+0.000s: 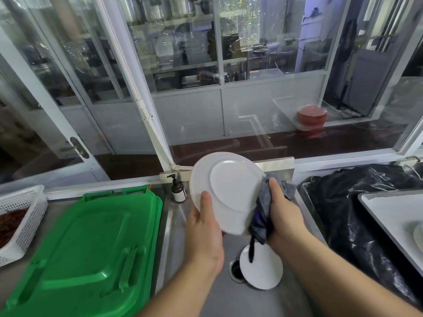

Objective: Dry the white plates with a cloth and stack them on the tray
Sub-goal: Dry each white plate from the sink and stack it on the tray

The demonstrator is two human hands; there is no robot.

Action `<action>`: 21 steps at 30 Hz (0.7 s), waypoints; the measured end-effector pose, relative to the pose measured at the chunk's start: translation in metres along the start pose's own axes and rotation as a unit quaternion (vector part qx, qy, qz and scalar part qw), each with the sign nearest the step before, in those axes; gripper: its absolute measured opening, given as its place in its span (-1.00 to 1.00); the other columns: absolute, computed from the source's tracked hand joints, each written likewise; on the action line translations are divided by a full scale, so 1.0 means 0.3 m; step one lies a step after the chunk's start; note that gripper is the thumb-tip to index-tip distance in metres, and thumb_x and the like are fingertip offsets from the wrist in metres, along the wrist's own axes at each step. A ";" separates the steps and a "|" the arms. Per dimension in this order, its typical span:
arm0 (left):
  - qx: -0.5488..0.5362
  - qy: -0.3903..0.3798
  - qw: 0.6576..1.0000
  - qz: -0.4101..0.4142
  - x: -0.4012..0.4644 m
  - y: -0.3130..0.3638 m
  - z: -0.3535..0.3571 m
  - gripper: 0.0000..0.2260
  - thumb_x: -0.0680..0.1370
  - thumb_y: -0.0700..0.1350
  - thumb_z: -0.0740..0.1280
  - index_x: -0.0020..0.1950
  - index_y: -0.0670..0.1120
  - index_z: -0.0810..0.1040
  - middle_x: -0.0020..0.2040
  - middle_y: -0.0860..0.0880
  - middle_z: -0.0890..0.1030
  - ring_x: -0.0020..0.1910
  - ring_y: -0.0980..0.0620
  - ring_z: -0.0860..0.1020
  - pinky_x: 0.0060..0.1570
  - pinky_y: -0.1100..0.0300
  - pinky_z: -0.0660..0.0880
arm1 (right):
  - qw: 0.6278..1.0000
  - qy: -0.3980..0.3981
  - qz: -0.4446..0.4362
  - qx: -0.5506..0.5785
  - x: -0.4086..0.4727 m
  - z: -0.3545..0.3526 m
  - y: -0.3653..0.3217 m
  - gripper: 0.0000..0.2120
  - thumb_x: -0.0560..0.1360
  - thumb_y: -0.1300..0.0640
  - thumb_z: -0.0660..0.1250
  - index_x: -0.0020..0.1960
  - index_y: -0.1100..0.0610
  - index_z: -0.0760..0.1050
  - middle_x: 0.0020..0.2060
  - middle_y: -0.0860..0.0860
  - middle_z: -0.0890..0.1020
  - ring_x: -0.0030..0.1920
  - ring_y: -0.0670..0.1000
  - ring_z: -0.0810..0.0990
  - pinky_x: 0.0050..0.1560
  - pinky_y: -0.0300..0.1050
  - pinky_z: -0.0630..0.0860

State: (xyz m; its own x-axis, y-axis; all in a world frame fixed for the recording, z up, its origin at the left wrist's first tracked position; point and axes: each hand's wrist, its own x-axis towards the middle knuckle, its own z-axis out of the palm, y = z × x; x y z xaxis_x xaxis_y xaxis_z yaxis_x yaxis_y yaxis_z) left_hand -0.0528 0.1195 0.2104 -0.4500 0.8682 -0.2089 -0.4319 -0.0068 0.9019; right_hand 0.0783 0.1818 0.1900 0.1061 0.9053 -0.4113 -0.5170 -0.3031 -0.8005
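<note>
I hold a white plate (226, 191) upright over the steel sink (174, 227), its underside facing me. My left hand (203, 232) grips its lower left rim, thumb on the back. My right hand (282, 213) holds a grey cloth (263, 209) bunched against the plate's right edge; a dark strip of cloth hangs down. A second white plate (263, 271) lies in the sink basin beside the drain (235, 269). At the right edge a white tray (389, 216) carries a stack of plates (418, 236), only partly in view.
A green plastic lid (91, 245) covers the counter left of the sink. A white basket (23, 218) with reddish contents stands at far left. A brown pump bottle (178, 191) stands behind the sink. Black plastic bag (350, 202) lies between sink and tray. Glass partition behind.
</note>
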 end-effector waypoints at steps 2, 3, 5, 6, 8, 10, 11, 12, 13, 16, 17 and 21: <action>-0.016 0.008 1.000 -0.002 -0.030 -0.024 0.028 -0.73 0.71 0.11 0.26 -0.01 0.47 0.67 0.14 0.20 0.74 0.22 0.06 0.68 0.32 -0.05 0.57 | 0.999 0.008 0.019 0.024 -0.015 0.011 0.035 -0.53 0.54 -0.27 0.46 0.20 0.10 0.61 -0.05 0.05 0.80 -0.03 0.15 0.79 0.17 0.32 0.66; -0.022 0.001 1.000 -0.006 -0.038 -0.031 0.029 -0.71 0.72 0.08 0.26 -0.01 0.46 0.67 0.14 0.19 0.74 0.21 0.06 0.69 0.26 -0.02 0.60 | 0.999 0.007 0.028 0.030 -0.014 0.007 0.042 -0.53 0.54 -0.27 0.46 0.19 0.11 0.62 -0.06 0.05 0.80 -0.05 0.15 0.79 0.17 0.32 0.66; -0.035 -0.029 0.999 -0.019 -0.042 -0.033 0.015 -0.70 0.72 -0.03 0.28 0.05 0.37 0.70 0.15 0.11 0.75 0.14 0.05 0.72 0.11 0.03 0.66 | 0.999 -0.007 0.043 0.032 -0.001 -0.010 0.030 -0.55 0.53 -0.24 0.49 0.13 0.14 0.67 -0.07 0.09 0.80 -0.07 0.16 0.80 0.17 0.30 0.67; -0.031 -0.033 0.999 -0.023 -0.035 -0.027 0.002 -0.71 0.70 -0.09 0.29 0.10 0.31 0.70 0.14 0.07 0.76 0.12 0.04 0.73 0.04 0.04 0.67 | 0.998 -0.020 0.047 0.030 0.005 -0.020 0.016 -0.58 0.51 -0.22 0.52 0.08 0.15 0.71 -0.05 0.11 0.80 -0.07 0.18 0.80 0.16 0.30 0.67; -0.013 -0.028 0.999 -0.026 -0.011 0.007 -0.022 -0.77 0.68 -0.12 0.31 0.24 0.15 0.65 0.15 -0.01 0.76 0.13 -0.03 0.72 0.02 0.02 0.66 | 0.998 -0.049 0.042 0.011 0.018 -0.038 -0.015 -0.67 0.49 -0.19 0.55 -0.11 0.09 0.78 -0.05 0.14 0.79 -0.10 0.18 0.80 -0.01 0.22 0.71; 0.008 -0.026 0.999 -0.044 0.017 0.062 -0.040 -0.76 0.67 -0.04 0.30 0.31 0.01 0.63 0.16 -0.08 0.75 0.20 -0.13 0.69 0.16 -0.05 0.62 | 0.997 -0.078 0.021 -0.019 0.029 -0.053 -0.048 -0.72 0.48 -0.17 0.56 -0.24 0.02 0.77 -0.08 0.16 0.79 -0.16 0.18 0.79 -0.17 0.10 0.71; 0.023 -0.029 0.998 -0.054 0.033 0.089 -0.051 -0.72 0.67 0.01 0.29 0.32 -0.03 0.64 0.17 -0.11 0.75 0.22 -0.16 0.68 0.24 -0.09 0.58 | 0.995 -0.088 0.014 -0.035 0.035 -0.061 -0.064 -0.74 0.46 -0.16 0.58 -0.21 0.03 0.77 -0.08 0.17 0.79 -0.14 0.19 0.79 -0.19 0.08 0.70; 0.042 -0.039 0.996 -0.063 0.047 0.116 -0.061 -0.69 0.67 0.05 0.28 0.31 -0.04 0.67 0.17 -0.12 0.75 0.22 -0.18 0.68 0.30 -0.13 0.55 | 0.994 -0.096 0.012 -0.051 0.036 -0.066 -0.082 -0.72 0.44 -0.16 0.60 -0.15 0.07 0.76 -0.06 0.18 0.79 -0.11 0.20 0.79 -0.18 0.06 0.71; 0.061 -0.054 0.994 -0.071 0.058 0.140 -0.070 -0.67 0.67 0.08 0.28 0.28 -0.05 0.70 0.16 -0.13 0.75 0.20 -0.19 0.69 0.31 -0.14 0.54 | 0.992 -0.105 0.009 -0.066 0.040 -0.071 -0.097 -0.67 0.43 -0.16 0.60 -0.09 0.12 0.77 -0.03 0.19 0.78 -0.08 0.21 0.79 -0.17 0.04 0.71; 0.092 -0.074 0.990 -0.077 0.077 0.182 -0.080 -0.71 0.67 0.06 0.33 0.22 -0.07 0.73 0.12 -0.16 0.76 0.12 -0.21 0.73 0.20 -0.13 0.61 | 0.987 -0.124 0.007 -0.102 0.039 -0.061 -0.125 -0.69 0.45 -0.17 0.58 -0.07 0.08 0.79 0.00 0.17 0.79 -0.05 0.19 0.79 -0.13 0.00 0.72; 0.094 -0.067 0.991 -0.072 0.079 0.186 -0.079 -0.73 0.67 0.04 0.34 0.22 -0.07 0.72 0.11 -0.16 0.76 0.10 -0.22 0.73 0.17 -0.14 0.62 | 0.987 -0.118 0.004 -0.106 0.036 -0.054 -0.128 -0.71 0.46 -0.17 0.57 -0.11 0.06 0.79 -0.04 0.16 0.79 -0.09 0.17 0.80 -0.18 -0.01 0.72; 0.083 -0.021 0.996 -0.034 0.069 0.163 -0.059 -0.78 0.68 0.05 0.33 0.10 0.00 0.75 0.05 -0.10 0.78 0.03 -0.16 0.75 0.04 -0.12 0.68 | 0.995 -0.047 -0.002 -0.094 0.035 -0.021 -0.106 -0.57 0.44 -0.23 0.57 -0.09 0.16 0.69 -0.33 0.07 0.75 -0.44 0.08 0.72 -0.51 -0.16 0.56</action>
State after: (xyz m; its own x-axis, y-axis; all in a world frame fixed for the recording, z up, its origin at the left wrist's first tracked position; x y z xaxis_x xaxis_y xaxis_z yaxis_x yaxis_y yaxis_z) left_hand -0.0971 0.1284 0.2434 -0.3903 0.8835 -0.2589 -0.3237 0.1316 0.9370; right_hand 0.1012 0.1991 0.2083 0.0235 0.9274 -0.3734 -0.3486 -0.3424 -0.8725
